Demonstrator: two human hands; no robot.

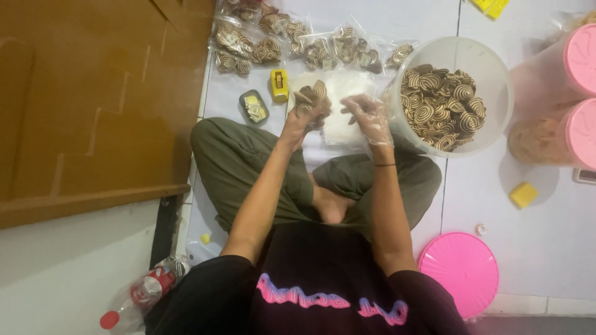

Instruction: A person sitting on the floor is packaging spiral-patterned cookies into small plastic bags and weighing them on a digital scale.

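Mostly swirl-striped cookies [310, 99] (clear plastic tub [496, 74])

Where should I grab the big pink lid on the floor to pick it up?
Grip the pink lid at its rim, on the far right edge, coming from the open floor side. It lies flat, round and wide, so the middle offers no hold. Its near left edge sits close to the person's arm, which probably leaves less room.

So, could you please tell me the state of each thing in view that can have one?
Left hand: bare, holding a clear bag of spiral cookies.
Right hand: in a clear glove, holding nothing that shows.
Big tub of cookies: open, partly full.
Pink lid: off, flat on the floor.
Two pink-lidded jars: closed, lying on their sides.
Cookie bags beyond: filled.
Plastic bottle: capped, lying down.
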